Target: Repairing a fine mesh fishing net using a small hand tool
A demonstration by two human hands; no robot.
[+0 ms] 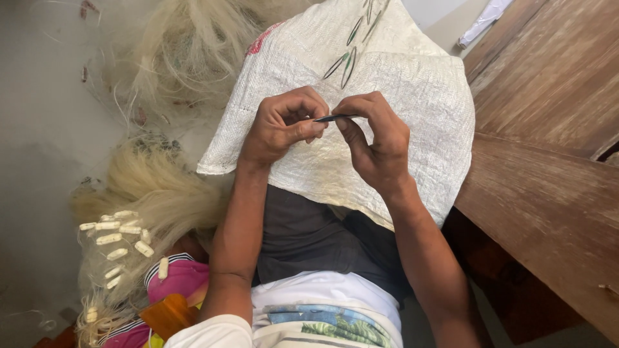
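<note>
My left hand [280,125] and my right hand [377,138] meet over a white woven sack [425,90] spread across my lap. Between their fingertips they pinch a thin dark netting needle [334,118], held level. The left thumb presses on its near end, and the right thumb and forefinger grip the other end. Two more slim needles [343,64] lie on the sack just beyond my hands. Any thread on the needle is too fine to make out.
Pale fishing net [187,45] is heaped on the grey floor to the left. Another bundle with several small white floats [119,235] lies beside my left arm. A brown wooden bench [548,129] runs along the right. Pink striped cloth [184,277] sits at the lower left.
</note>
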